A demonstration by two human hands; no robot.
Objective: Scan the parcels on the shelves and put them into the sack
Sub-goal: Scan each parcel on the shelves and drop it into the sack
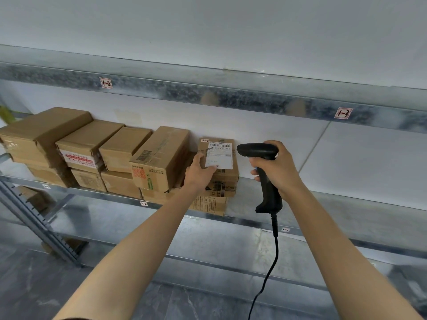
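Across the middle shelf (335, 204), brown parcels (92, 148) lie stacked in two layers from the left end to about halfway, and the right half is bare metal. On the shelf below, one more box (34, 197) sits far left, partly hidden. No sack is in view, so I cannot say what it holds. With so many parcels still shelved, most of the work looks to be ahead.

At the right end of the stack, the end parcel (221, 179) stands on the others with its label (219, 155) facing out. It is on the shelf, not lifted clear. The scanner (265, 172) is just beside it, nose toward the label. The right grip (280, 168) is clamped round the scanner's handle, and the left grip (199, 170) clasps the end parcel's left edge, thumb by the label. This parcel seems to be at the scanning step, with sacking to follow.
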